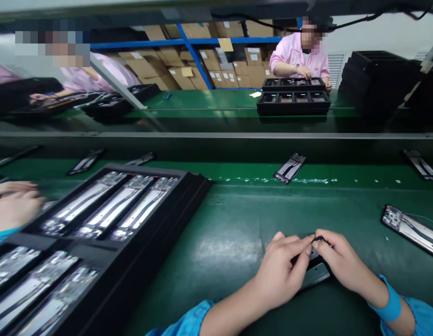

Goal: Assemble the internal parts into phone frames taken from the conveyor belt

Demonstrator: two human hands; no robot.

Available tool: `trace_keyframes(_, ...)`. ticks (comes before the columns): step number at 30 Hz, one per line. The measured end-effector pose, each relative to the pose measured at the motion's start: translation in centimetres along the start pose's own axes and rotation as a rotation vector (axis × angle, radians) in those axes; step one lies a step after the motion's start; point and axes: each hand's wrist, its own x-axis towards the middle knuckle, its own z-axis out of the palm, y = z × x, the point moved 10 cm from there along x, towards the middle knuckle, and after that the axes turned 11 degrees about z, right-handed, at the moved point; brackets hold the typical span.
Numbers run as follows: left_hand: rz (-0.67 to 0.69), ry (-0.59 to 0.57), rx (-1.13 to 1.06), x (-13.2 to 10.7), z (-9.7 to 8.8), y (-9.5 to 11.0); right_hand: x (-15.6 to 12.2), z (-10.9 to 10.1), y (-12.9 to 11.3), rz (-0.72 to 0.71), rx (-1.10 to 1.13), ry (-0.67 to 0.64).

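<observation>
Black, flat, rectangular phone-like chassis with grey metal inside sits at the frame's lower right; left hand and right hand pinch its far end, apparently steadying it between them.

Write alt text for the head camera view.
A left hand and right hand grip a dark, phone-shaped device over a green work surface. At picture left sits a black tray of phone-shaped units with exposed circuit boards; beyond, a co-worker in pink works over another tray.
</observation>
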Motion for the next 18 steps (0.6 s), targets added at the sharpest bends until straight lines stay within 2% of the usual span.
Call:
trace_keyframes(3,0.001,-0.02,-0.013,0.3,-0.2,-0.4,0.0,0.0,-0.1,-0.005,0.024,-0.062)
trace_keyframes(5,0.002,-0.017,0.032,1.3,-1.1,-1.7,0.8,-1.3,0.6,0.022,0.067,-0.022)
trace_keyframes(7,-0.059,0.057,0.172,3.1,-3.1,-4.5,2.3,-4.6,2.5,0.087,0.199,0.148)
trace_keyframes(9,-0.219,0.184,0.368,5.0,-5.9,-8.4,3.4,-9.5,5.2,0.151,0.414,0.459)
trace_keyframes(10,-0.262,0.216,0.41,6.2,-6.6,-10.0,3.9,-11.6,6.4,0.168,0.519,0.589)
trace_keyframes(11,-0.296,0.234,0.449,7.4,-7.0,-11.3,4.8,-12.8,7.2,0.181,0.577,0.635)
trace_keyframes(14,-0.333,0.217,0.526,10.8,-6.3,-13.4,7.6,-15.3,7.6,0.165,0.595,0.667)
trace_keyframes(18,-0.357,0.189,0.62,13.3,-5.3,-13.3,10.0,-16.7,7.9,0.215,0.549,0.682)
